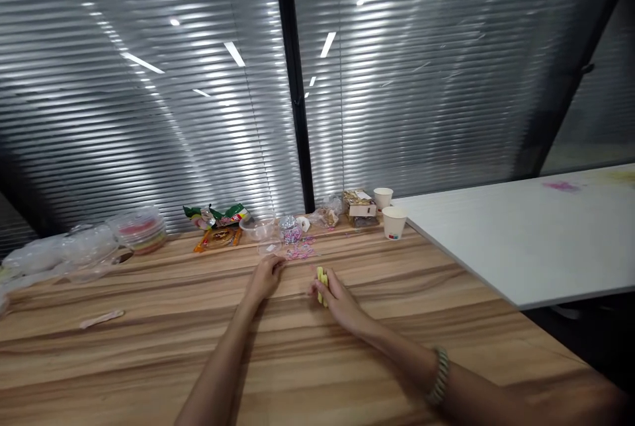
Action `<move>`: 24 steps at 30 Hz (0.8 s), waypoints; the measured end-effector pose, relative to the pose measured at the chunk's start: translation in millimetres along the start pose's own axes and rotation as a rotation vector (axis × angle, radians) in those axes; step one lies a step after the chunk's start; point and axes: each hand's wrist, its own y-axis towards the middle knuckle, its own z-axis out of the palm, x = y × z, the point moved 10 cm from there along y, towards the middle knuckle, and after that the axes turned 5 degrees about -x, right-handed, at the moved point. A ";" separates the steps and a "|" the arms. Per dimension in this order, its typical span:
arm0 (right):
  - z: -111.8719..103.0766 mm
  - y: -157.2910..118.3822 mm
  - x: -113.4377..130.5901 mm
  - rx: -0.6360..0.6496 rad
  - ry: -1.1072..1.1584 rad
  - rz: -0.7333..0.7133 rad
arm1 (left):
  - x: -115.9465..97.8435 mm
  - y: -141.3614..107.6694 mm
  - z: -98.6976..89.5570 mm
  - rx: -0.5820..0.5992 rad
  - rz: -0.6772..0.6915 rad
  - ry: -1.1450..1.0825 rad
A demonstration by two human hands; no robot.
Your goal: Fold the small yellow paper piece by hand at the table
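My right hand (337, 299) is wrapped round a small yellow object (322, 286) that looks like two short bars side by side; its exact kind cannot be made out. My left hand (266, 276) rests low over the wooden table (163, 346), fingers curled together; whatever is in them, if anything, is hidden. Just beyond its fingertips lies a loose scatter of small pink and purple pieces (300, 252). Behind them stands a clear jar (290, 230) with similar pieces in it. A shallow clear dish (270, 247) is close to my left hand.
Along the back stand two paper cups (394, 223), a small box (360, 204), a green snack packet (215, 215) and stacked round tubs (143, 231). Plastic wrapping (64, 251) lies at the left, a pale strip (102, 319) nearer. A white table (520, 234) adjoins on the right.
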 end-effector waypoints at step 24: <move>-11.6 -12.9 10.0 0.017 -0.204 -0.041 | -78.5 -60.5 20.3 -0.098 -0.632 -0.972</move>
